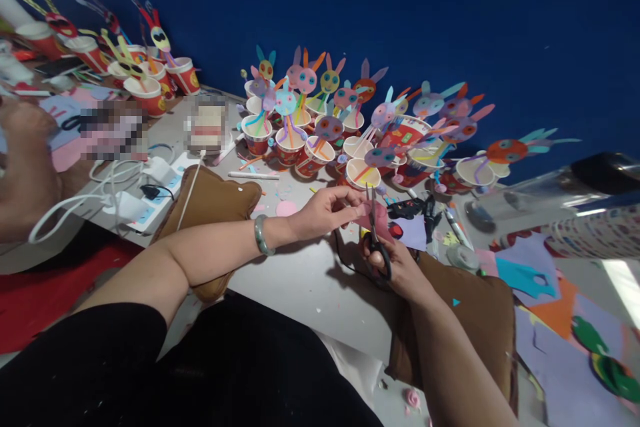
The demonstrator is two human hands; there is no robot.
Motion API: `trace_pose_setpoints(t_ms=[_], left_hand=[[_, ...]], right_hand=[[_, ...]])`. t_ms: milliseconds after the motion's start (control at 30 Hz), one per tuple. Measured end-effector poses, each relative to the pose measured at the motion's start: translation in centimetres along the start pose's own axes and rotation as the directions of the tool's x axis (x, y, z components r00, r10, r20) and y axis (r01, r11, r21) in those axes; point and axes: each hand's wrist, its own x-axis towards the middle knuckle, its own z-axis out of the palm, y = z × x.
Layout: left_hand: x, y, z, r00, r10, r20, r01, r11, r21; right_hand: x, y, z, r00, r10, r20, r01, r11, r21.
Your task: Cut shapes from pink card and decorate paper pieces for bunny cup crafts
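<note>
My left hand pinches a piece of pink paper between thumb and fingers above the table. Black-handled scissors are in my right hand, their blades pointing up and away from me at the paper. The blades lie across the paper close to my left fingertips; whether they are cutting into it I cannot tell. Just beyond my hands stands a red paper cup with a paper rabbit-like head in it. A pink paper oval lies left of my left hand.
Several cups with rabbit-eared paper heads line the blue wall. Brown cushions lie under my forearms. A power strip with white cables sits left, near another person's arm. Coloured paper sheets and a clear bottle are at right.
</note>
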Motion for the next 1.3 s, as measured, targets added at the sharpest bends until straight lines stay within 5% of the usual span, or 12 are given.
trace_pose_setpoints(t_ms=[1300], left_hand=[[0.14,0.34,-0.11,1.0,0.017,0.008,-0.017,0.999,-0.043]], right_hand=[[0.18,-0.4,-0.38,0.999,0.008,-0.042,-0.01,0.998,-0.056]])
